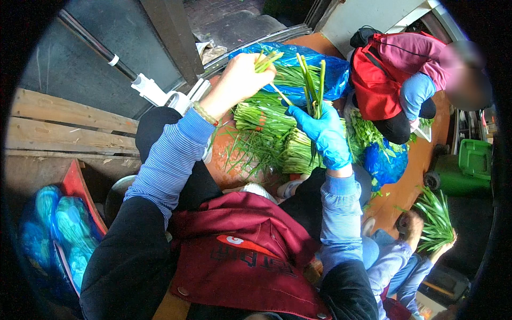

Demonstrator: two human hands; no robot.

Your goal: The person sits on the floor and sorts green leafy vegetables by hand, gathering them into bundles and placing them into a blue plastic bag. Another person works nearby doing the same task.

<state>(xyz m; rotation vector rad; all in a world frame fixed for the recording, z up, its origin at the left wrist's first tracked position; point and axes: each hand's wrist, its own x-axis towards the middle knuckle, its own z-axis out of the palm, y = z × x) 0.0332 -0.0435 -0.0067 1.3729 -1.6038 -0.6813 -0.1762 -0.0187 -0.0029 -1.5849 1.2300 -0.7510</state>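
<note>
My bare left hand (245, 76) is raised at the upper middle, closed around a small bunch of green stalks (269, 61). To its right, my right hand (326, 134), in a blue glove, grips several long green stalks (316, 84) that stand up from the fist. A thin pale stalk slants between the two hands. Beneath them on the floor lie bundles of green stalks (264, 116), one with a red band, and another bundle (300, 152). Loose thin leaves (252, 154) spread in front of my feet. Blue plastic sheeting (338, 76) with more greens lies behind.
A person in red and pink (384, 76) crouches at the upper right beside leafy greens (362, 132). Another person's hands (448, 242) hold long leaves at the lower right. A green bin (460, 176) stands on the right; a wooden bench (72, 124) is on the left.
</note>
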